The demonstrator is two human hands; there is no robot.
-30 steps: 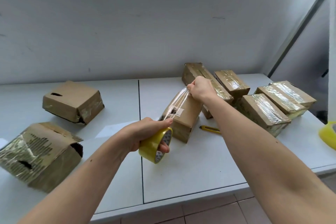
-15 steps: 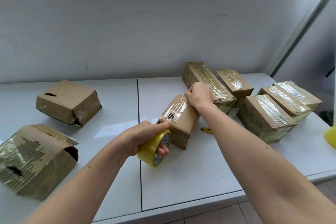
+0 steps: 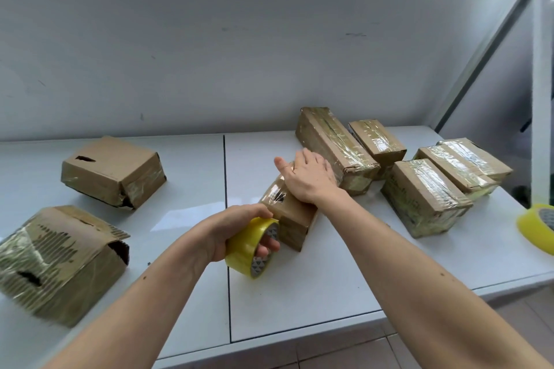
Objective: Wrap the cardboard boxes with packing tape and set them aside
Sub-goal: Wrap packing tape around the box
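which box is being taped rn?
The centre box, under the right hand, with the left hand gripping the yellow tape roll at its near end. The other boxes lie untouched.

Bare table (image 3: 344,272) near and centre-left; torn boxes (image 3: 114,172) far left, taped boxes (image 3: 425,198) crowding right.

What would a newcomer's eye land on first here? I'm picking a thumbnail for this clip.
First, the two hands at centre: the left hand grips a yellow tape roll while the right hand lies flat on the box being wrapped. Next, the cluster of shiny taped boxes at the table's right, then the two battered boxes at the left.
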